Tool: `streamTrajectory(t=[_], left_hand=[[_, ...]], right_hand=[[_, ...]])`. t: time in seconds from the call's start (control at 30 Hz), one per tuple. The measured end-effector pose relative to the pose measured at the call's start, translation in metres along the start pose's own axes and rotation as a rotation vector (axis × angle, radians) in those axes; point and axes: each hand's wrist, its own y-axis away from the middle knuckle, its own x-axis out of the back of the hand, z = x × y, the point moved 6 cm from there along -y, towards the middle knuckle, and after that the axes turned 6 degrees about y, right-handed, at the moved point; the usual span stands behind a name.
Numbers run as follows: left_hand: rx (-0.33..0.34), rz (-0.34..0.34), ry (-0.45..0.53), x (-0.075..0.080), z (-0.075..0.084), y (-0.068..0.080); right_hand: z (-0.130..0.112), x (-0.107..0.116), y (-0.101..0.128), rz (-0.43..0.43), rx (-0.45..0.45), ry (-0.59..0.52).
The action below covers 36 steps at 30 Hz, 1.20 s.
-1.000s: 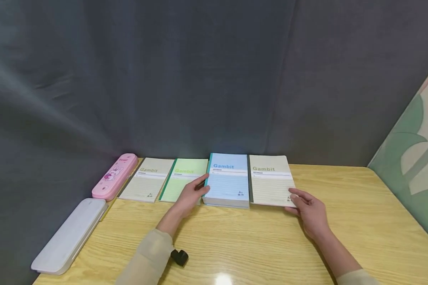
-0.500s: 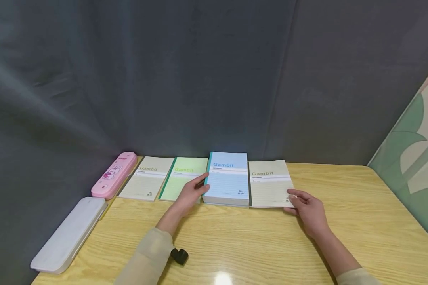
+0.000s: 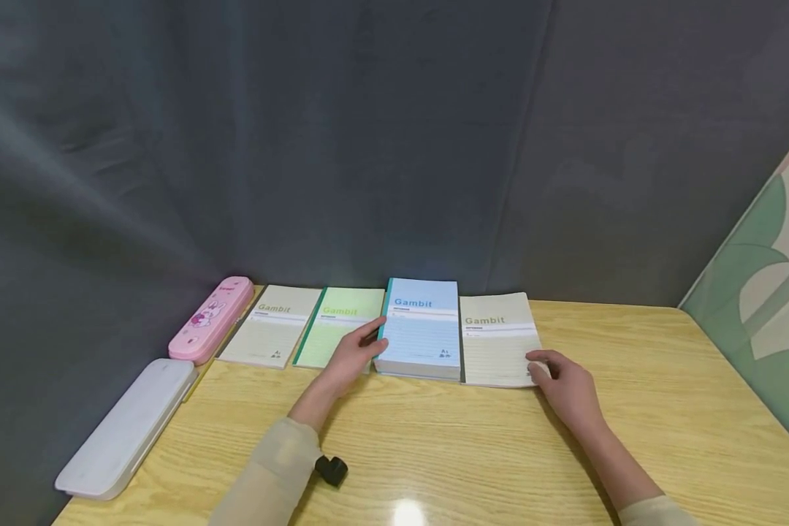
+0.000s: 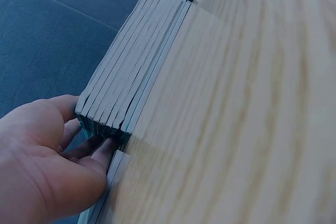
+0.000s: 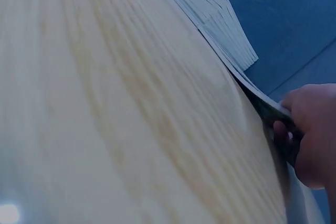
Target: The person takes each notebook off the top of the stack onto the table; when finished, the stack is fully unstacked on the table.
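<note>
While the blue notebook stack point(image 3: 417, 325) sits thick and face up on the counter point(image 3: 500, 453), the person's left hand point(image 3: 351, 358) holds it at its teal spine; the left wrist view shows this grip with the thumb on top and fingers tucked beneath. Right of the stack, its dark spine along the stack's edge, lies the gripped beige notebook point(image 3: 500, 329). The right hand point(image 3: 565, 387), also right of the stack, pinches this notebook by the near outer corner, and in the right wrist view a dark gap shows under the held edge. Just left of the stack is a light green notebook point(image 3: 342, 314), partly covered by the left hand. Farther left of the stack come a second beige notebook point(image 3: 272, 336), a pink case point(image 3: 210, 321) with a cartoon animal on its lid and, nearer the person than the stack, a white case point(image 3: 128, 427). Behind the stack hangs a dark curtain point(image 3: 368, 146).
</note>
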Motion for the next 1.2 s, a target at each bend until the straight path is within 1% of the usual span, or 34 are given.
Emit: streamTrajectory(t=[0.07, 0.2, 0.33, 0.47, 0.53, 0.67, 0.7, 0.77, 0.8, 0.87, 0.97, 1.03, 1.1, 1.2], left_hand=[[-0.002, -0.001, -0.002, 0.0, -0.001, 0.0], [-0.006, -0.002, -0.002, 0.001, -0.001, -0.001], [-0.003, -0.008, -0.001, 0.001, -0.002, -0.002], [0.002, -0.005, -0.002, 0.002, -0.002, -0.002], [0.005, -0.003, 0.001, 0.003, -0.001, -0.001], [0.005, -0.003, 0.008, 0.003, -0.001, -0.001], [0.007, 0.0, 0.004, 0.002, 0.001, 0.0], [0.003, -0.002, 0.005, 0.002, 0.002, 0.001], [0.002, -0.005, 0.005, 0.002, 0.002, 0.001], [0.002, -0.009, 0.007, 0.002, 0.002, 0.001], [0.003, -0.016, 0.011, 0.002, -0.001, -0.001], [0.006, -0.012, 0.008, 0.002, -0.001, -0.001], [0.009, -0.006, 0.006, 0.002, -0.001, -0.002], [0.008, -0.008, 0.01, 0.0, 0.0, -0.001]], right_hand=[[-0.004, 0.0, -0.001, 0.005, 0.069, 0.083], [-0.006, -0.002, -0.007, -0.063, 0.158, 0.217], [-0.004, -0.003, -0.011, -0.131, 0.181, 0.318], [-0.005, -0.002, -0.014, -0.149, 0.176, 0.396], [-0.007, 0.0, -0.015, -0.123, 0.163, 0.42], [-0.014, 0.009, -0.018, -0.009, 0.094, 0.44], [-0.017, 0.012, -0.019, 0.018, 0.079, 0.439], [-0.022, 0.013, -0.021, 0.071, 0.069, 0.406], [-0.025, 0.011, -0.022, 0.087, 0.073, 0.367], [-0.032, 0.002, -0.024, 0.092, 0.096, 0.255], [-0.041, -0.019, -0.026, 0.04, 0.129, 0.058], [-0.048, -0.032, -0.027, -0.011, 0.121, -0.073], [-0.054, -0.042, -0.028, -0.056, 0.101, -0.173], [-0.063, -0.054, -0.029, -0.099, 0.071, -0.305]])
